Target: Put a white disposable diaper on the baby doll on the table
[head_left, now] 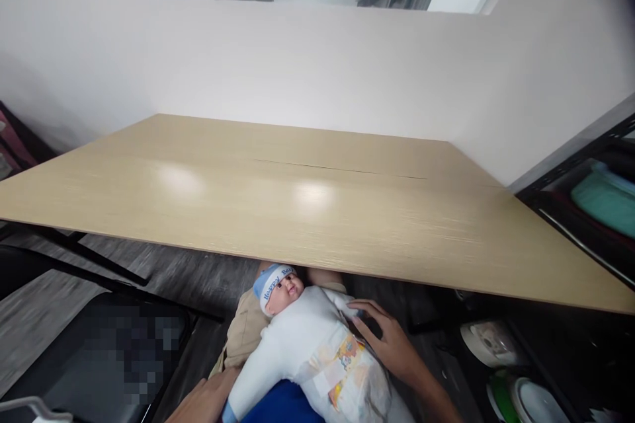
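A baby doll (307,324) lies on its back across my lap, its head toward the table edge. It wears a blue and white knit cap (274,285) with lettering, a white long-sleeved top and a diaper (347,370) with a printed cartoon front. My right hand (384,340) is at the doll's arm on the right, thumb and fingers apart, fingertips touching or very near the sleeve. My left hand (211,396) rests low beside the end of the doll's other sleeve; its fingers are mostly hidden, so a grip cannot be made out.
A wide wooden table (297,211) stretches ahead to a white wall with a window opening. A black chair (99,350) stands at left. On the right, a dark rack (570,178) holds a green item, and white round containers (491,344) sit below. Part of another person shows top left.
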`<state>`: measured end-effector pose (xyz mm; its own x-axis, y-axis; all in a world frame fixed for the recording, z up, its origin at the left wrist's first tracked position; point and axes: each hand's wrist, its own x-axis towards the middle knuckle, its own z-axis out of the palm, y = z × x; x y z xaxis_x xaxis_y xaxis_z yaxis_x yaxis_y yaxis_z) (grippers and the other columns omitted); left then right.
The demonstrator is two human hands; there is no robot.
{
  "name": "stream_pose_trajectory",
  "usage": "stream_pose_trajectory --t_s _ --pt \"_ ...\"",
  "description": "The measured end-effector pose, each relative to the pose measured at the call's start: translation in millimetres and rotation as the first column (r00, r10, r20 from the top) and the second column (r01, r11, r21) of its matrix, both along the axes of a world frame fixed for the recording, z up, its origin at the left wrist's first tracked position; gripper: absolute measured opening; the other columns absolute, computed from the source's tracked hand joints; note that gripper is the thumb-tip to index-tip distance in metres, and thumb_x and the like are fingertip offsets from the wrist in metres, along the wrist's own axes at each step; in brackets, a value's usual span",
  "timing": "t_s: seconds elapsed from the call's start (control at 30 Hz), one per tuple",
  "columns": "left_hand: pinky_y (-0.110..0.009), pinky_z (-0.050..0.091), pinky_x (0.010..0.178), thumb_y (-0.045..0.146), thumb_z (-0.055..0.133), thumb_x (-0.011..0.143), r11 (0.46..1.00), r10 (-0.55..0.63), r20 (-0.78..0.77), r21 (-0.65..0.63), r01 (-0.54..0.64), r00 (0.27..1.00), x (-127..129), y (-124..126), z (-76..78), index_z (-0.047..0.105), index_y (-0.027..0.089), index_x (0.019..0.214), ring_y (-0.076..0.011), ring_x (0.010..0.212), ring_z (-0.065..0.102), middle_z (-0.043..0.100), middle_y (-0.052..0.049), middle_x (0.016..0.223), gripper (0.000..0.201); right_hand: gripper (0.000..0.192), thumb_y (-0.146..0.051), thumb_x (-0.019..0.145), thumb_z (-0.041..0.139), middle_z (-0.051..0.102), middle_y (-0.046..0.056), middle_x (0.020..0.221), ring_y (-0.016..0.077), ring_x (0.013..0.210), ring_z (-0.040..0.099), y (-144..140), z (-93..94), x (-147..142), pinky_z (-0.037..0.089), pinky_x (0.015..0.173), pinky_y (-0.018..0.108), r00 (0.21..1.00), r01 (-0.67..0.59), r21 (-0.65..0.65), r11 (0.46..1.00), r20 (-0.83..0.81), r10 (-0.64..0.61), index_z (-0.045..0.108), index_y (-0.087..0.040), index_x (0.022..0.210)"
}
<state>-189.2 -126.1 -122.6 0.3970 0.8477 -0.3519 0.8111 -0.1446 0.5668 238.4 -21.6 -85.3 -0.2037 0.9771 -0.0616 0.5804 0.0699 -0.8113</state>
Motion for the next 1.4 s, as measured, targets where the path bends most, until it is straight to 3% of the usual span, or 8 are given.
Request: stream_pose_trajectory --t_s 0.2,0.33,0.53,0.73,0.93,1.07,1.2,1.4 --pt "-0.051 0.050 0.110 0.045 0.052 0.099 0.986 0.159 -0.013 0.061 -0.158 0.987 28 39 65.8 0.069 0.027 0.136 -0.0370 0.126 0.064 0.071 -0.012 0.136 0.044 0.037 -0.055 0.103 0.062 0.080 0.009 0.106 0.0294 0.104 0.076 -33 33.1 -6 0.059 0.096 0.042 0.999 -0.054 -0.077 0.996 0.002 0.055 0.081 -0.023 0.108" --pt "-0.048 0.048 0.110 0.041 0.050 0.106 0.970 0.015 0.165 0.238 -0.055 0.986 82 76 99.1 0.066 0.024 0.132 -0.0330 0.125 0.060 0.068 -0.012 0.134 0.035 0.038 -0.056 0.103 0.061 0.081 0.010 0.104 0.0320 0.103 0.076 -36 28.7 -9 0.059 0.094 0.044 1.000 -0.027 -0.051 0.998 0.009 0.027 0.083 -0.025 0.102" --pt "-0.042 0.041 0.111 0.039 0.064 0.104 0.881 -0.452 0.343 0.314 0.353 0.823 152 93 81.1 0.063 0.030 0.138 -0.0274 0.123 0.059 0.068 -0.006 0.136 0.035 0.041 -0.053 0.105 0.058 0.081 0.008 0.096 0.0277 0.095 0.076 -32 24.4 -8 0.058 0.091 0.039 0.999 -0.031 -0.002 1.000 0.029 0.031 0.083 -0.024 0.093" --pt "-0.039 0.039 0.107 0.044 0.070 0.102 0.885 -0.444 0.397 0.335 0.323 0.803 159 96 64.5 0.070 0.028 0.117 -0.0243 0.119 0.059 0.070 -0.003 0.127 0.022 0.044 -0.056 0.104 0.058 0.080 0.008 0.091 0.0279 0.091 0.076 -21 5.2 -1 0.057 0.087 0.038 0.997 0.033 0.078 0.996 0.073 -0.039 0.079 -0.022 0.086" --pt "-0.036 0.041 0.107 0.036 0.064 0.107 0.915 -0.394 0.467 0.283 0.288 0.792 157 94 78.5 0.068 0.026 0.111 -0.0226 0.120 0.059 0.072 -0.003 0.126 0.012 0.048 -0.060 0.104 0.053 0.078 0.010 0.088 0.0289 0.087 0.076 6 -17.0 18 0.058 0.084 0.041 0.975 0.152 0.162 0.975 0.136 -0.174 0.079 -0.022 0.089" --pt "-0.037 0.042 0.110 0.039 0.062 0.108 0.912 -0.410 0.450 0.202 0.357 0.793 136 92 104.3 0.070 0.028 0.114 -0.0237 0.121 0.060 0.075 -0.003 0.121 0.015 0.036 -0.048 0.105 0.057 0.079 0.012 0.117 0.0293 0.110 0.074 -1 9.9 0 0.058 0.101 0.043 0.991 0.041 0.174 0.984 0.121 -0.063 0.079 -0.023 0.120" --pt "-0.035 0.047 0.106 0.040 0.070 0.102 0.880 -0.453 0.447 0.086 0.467 0.771 112 91 117.1 0.074 0.030 0.110 -0.0225 0.109 0.068 0.078 0.000 0.110 0.013 0.039 -0.041 0.104 0.062 0.071 0.011 0.140 0.0279 0.132 0.065 -17 47.4 -36 0.052 0.115 0.043 0.962 -0.259 0.083 0.962 0.108 0.250 0.071 -0.028 0.140" --pt "-0.032 0.049 0.102 0.046 0.066 0.104 0.877 -0.476 0.412 0.150 0.457 0.777 129 106 103.7 0.071 0.028 0.117 -0.0193 0.091 0.070 0.077 0.001 0.093 0.024 0.036 -0.049 0.108 0.054 0.075 0.005 0.091 0.0233 0.091 0.069 -35 75.6 -19 0.055 0.088 0.035 0.940 -0.295 -0.038 0.955 0.166 0.297 0.077 -0.026 0.093"
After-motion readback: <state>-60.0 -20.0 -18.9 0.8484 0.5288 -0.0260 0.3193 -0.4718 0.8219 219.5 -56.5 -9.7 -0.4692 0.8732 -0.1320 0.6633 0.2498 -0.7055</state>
